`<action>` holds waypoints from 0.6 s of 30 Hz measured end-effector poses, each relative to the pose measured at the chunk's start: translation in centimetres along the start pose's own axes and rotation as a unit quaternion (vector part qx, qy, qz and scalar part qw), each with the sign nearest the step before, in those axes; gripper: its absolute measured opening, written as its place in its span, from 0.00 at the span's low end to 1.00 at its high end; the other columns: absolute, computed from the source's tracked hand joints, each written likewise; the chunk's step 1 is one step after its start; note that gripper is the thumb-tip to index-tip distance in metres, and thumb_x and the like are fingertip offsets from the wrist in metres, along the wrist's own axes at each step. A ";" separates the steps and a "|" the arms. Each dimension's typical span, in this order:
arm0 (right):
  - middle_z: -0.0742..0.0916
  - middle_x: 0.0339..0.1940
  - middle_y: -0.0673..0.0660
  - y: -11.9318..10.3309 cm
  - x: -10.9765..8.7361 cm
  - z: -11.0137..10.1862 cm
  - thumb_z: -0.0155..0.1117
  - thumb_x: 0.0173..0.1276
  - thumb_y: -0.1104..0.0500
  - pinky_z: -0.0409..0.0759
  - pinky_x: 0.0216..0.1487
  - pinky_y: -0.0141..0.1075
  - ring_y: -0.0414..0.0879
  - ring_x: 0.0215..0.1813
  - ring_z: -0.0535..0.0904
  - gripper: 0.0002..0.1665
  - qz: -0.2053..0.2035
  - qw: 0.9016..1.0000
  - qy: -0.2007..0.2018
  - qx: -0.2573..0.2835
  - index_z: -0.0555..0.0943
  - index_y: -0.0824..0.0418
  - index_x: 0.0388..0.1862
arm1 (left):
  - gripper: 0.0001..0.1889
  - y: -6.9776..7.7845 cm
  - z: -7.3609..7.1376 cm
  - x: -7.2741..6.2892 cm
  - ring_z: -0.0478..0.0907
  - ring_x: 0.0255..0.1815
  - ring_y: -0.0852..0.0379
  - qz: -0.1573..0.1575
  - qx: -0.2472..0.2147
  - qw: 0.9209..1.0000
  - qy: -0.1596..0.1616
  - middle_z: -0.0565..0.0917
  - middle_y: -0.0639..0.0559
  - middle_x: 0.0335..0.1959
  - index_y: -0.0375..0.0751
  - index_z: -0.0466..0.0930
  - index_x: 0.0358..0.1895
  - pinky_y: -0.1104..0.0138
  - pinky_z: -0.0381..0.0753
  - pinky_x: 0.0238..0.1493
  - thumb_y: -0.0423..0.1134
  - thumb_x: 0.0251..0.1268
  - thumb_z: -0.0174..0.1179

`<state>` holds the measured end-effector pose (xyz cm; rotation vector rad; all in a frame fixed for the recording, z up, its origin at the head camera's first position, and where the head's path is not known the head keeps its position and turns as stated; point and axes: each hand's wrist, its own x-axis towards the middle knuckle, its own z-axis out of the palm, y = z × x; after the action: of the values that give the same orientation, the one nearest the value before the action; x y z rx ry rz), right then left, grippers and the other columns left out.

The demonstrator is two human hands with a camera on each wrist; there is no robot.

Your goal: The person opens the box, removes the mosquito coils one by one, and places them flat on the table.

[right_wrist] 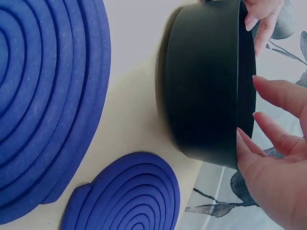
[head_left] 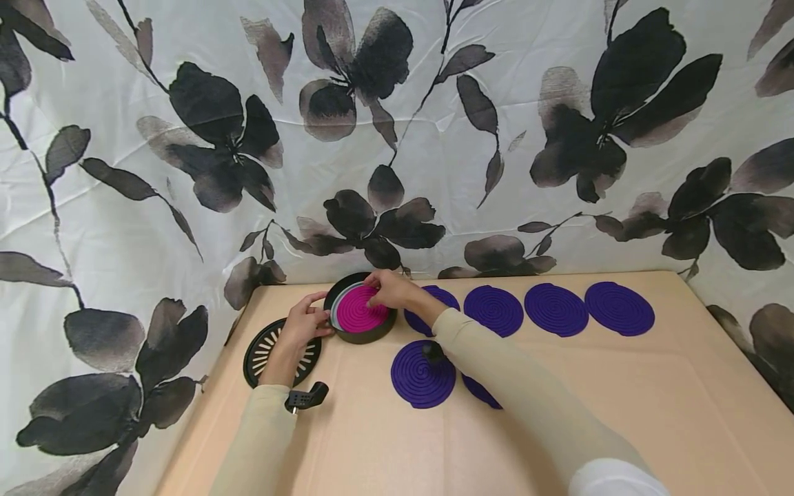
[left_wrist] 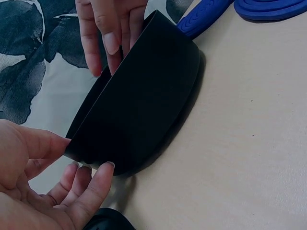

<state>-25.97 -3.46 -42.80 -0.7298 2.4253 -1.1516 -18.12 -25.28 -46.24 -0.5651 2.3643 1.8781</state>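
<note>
A black round container (head_left: 364, 337) stands near the back left, holding a pink spiral-ridged mat (head_left: 356, 310) with a grey rim round it. My left hand (head_left: 305, 325) grips the container's left side, thumb and fingers at its edge and lower wall in the left wrist view. From the right my right hand (head_left: 392, 292) reaches over the container's edge, its thumb over the pink mat. In the left wrist view this hand's fingers (left_wrist: 111, 43) extend down past the rim; their tips are partly hidden inside. Both hands also show at the opening in the right wrist view.
Several purple-blue spiral mats (head_left: 493, 311) lie right of the container in two rows, one partly under my right sleeve. A black slotted disc (head_left: 254, 355) lies beneath my left wrist. Behind the wooden table (head_left: 620, 386) hangs a floral cloth (head_left: 484, 158).
</note>
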 end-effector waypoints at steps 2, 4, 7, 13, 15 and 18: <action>0.81 0.65 0.66 0.0 0.0 0.1 0.74 0.63 0.65 0.72 0.73 0.45 0.57 0.68 0.75 0.31 -0.001 1.000 0.001 -0.010 0.77 0.67 0.65 | 0.27 -0.1 0.0 -0.1 0.77 0.42 0.53 0.003 0.000 1.000 0.001 0.71 0.43 0.48 0.49 0.66 0.76 0.59 0.88 0.50 0.29 0.77 0.51; 0.81 0.64 0.66 0.0 0.1 0.2 0.74 0.63 0.65 0.72 0.73 0.44 0.57 0.68 0.75 0.31 -0.003 1.000 0.004 -0.017 0.77 0.67 0.65 | 0.27 -0.1 0.0 -0.2 0.77 0.42 0.53 0.005 -0.001 1.000 0.001 0.71 0.43 0.48 0.49 0.66 0.76 0.58 0.87 0.52 0.29 0.77 0.51; 0.81 0.64 0.66 0.1 0.1 0.3 0.74 0.63 0.66 0.72 0.73 0.44 0.58 0.68 0.75 0.31 -0.009 1.000 0.004 -0.013 0.77 0.68 0.65 | 0.27 -0.1 0.0 -0.2 0.77 0.42 0.53 0.007 0.000 1.000 0.000 0.71 0.43 0.47 0.48 0.66 0.76 0.56 0.87 0.53 0.29 0.77 0.51; 0.82 0.63 0.66 0.1 0.0 0.0 0.72 0.63 0.68 0.74 0.71 0.44 0.58 0.66 0.77 0.29 -0.017 1.000 0.009 -0.003 0.78 0.69 0.64 | 0.27 -0.2 0.0 -0.2 0.77 0.41 0.53 0.013 0.000 1.000 -0.001 0.72 0.44 0.46 0.47 0.66 0.76 0.56 0.88 0.52 0.29 0.77 0.51; 0.81 0.63 0.66 0.2 0.0 -0.1 0.72 0.63 0.69 0.75 0.70 0.44 0.58 0.66 0.77 0.30 -0.017 1.000 0.012 0.005 0.77 0.69 0.64 | 0.27 -0.2 0.0 -0.2 0.77 0.41 0.53 0.013 0.001 1.000 -0.002 0.72 0.44 0.45 0.47 0.67 0.75 0.58 0.88 0.50 0.29 0.77 0.52; 0.80 0.65 0.66 0.2 -0.1 -0.1 0.70 0.65 0.69 0.77 0.68 0.43 0.57 0.66 0.78 0.30 -0.019 0.999 0.018 0.020 0.76 0.69 0.66 | 0.26 -0.1 0.1 -0.2 0.78 0.41 0.52 0.011 0.004 1.000 -0.003 0.72 0.44 0.45 0.47 0.68 0.74 0.61 0.88 0.46 0.29 0.77 0.52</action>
<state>-26.02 -3.22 -42.90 -0.7528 2.4203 -1.2344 -17.95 -25.17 -46.36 -0.5355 2.3829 1.8755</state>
